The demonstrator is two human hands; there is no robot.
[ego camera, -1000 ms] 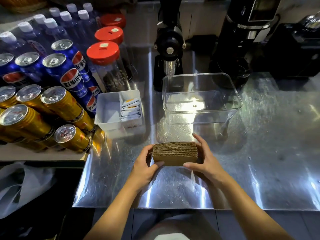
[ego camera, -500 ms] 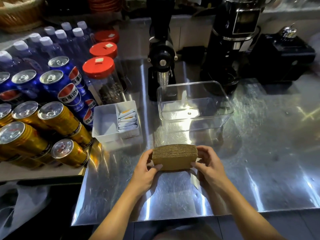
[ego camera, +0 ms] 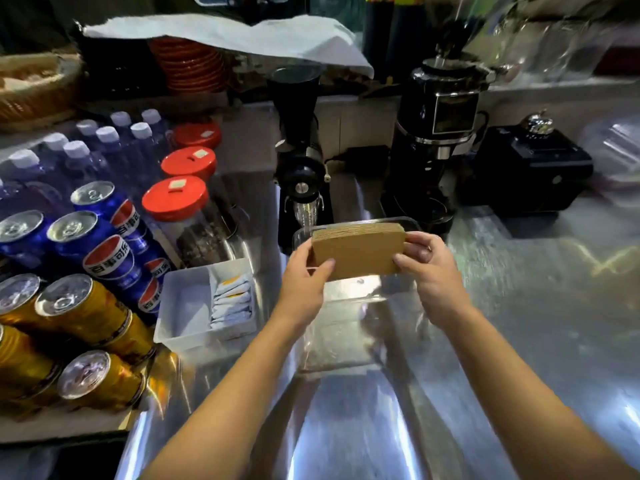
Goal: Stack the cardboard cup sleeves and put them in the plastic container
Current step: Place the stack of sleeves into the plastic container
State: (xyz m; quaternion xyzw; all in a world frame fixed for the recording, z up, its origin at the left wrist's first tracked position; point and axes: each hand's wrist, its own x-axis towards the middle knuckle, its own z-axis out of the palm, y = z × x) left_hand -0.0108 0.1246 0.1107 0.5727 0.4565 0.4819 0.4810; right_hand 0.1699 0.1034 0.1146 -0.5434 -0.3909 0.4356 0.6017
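A thick stack of brown cardboard cup sleeves (ego camera: 358,251) is held in the air between both hands, over the clear plastic container (ego camera: 353,299). My left hand (ego camera: 306,282) grips the stack's left end, thumb on the front face. Gripping the right end is my right hand (ego camera: 429,268). The container stands on the steel counter, and the stack and hands hide most of it; only its near wall and part of the back rim (ego camera: 408,221) show.
Left of the container sits a white tray (ego camera: 180,306) with sachets. Blue and gold cans (ego camera: 79,306), water bottles and red-lidded jars (ego camera: 175,199) crowd the left side. Two black grinders (ego camera: 301,161) and a black box (ego camera: 530,168) stand behind the container. Bare steel counter (ego camera: 536,289) lies to the right.
Both hands lifted the sleeve stack off the counter and carried it forward, from in front of the container to above it. The view tilted up.
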